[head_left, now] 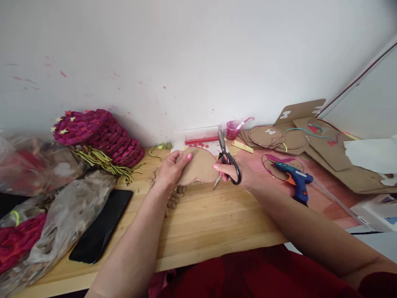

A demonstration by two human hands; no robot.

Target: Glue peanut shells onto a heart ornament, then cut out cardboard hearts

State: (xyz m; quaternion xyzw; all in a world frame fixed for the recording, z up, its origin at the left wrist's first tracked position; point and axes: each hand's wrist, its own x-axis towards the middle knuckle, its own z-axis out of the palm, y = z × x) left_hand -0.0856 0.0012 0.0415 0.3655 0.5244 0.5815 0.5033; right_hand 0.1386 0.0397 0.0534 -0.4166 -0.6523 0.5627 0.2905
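Note:
My left hand (173, 169) is closed on the left side of a brown cardboard cutout (200, 163), thumb on top. The cutout has a rounded upper edge and a notched lower edge, and is held above the wooden table. At its right side my right hand (234, 170) is closed around black-handled scissors (230, 159), whose blades point up and away. The right thumb and fingertips also meet the cutout's edge. Below those fingers a thin pointed metal tip (216, 183) shows; what it belongs to is hidden. Peanuts in shells (173, 198) lie partly under the cutout.
Pink painted peanut-shell pieces (99, 128) are stacked at left, beside plastic bags (71, 203) and a black phone (102, 225). To the right are a blue glue gun (294, 178), cardboard discs (266, 135) and a pink cup (232, 130). A wall stands behind the table.

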